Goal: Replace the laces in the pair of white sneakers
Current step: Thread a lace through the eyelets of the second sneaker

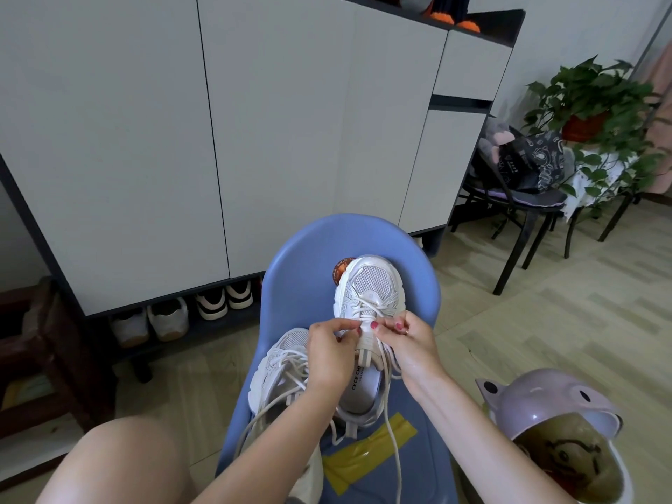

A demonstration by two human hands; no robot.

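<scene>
Two white sneakers [367, 296] | one blue chair [418, 271] | left hand [332, 352], right hand [407, 343]: fingers pinching lace [394, 452]

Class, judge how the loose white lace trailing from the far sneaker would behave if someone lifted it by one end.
The lace would probably hang limp, since it already droops in curves over the blue chair. It looks thin, so likely very light. Still threaded through the sneaker, it may tug that shoe.

I have two white mesh sneakers side by side, toes away from me: the right sneaker [369, 296] half-laced with its white lace [394, 441] trailing toward me, the left sneaker [282, 361] under loose, tangled laces [287, 369].
</scene>
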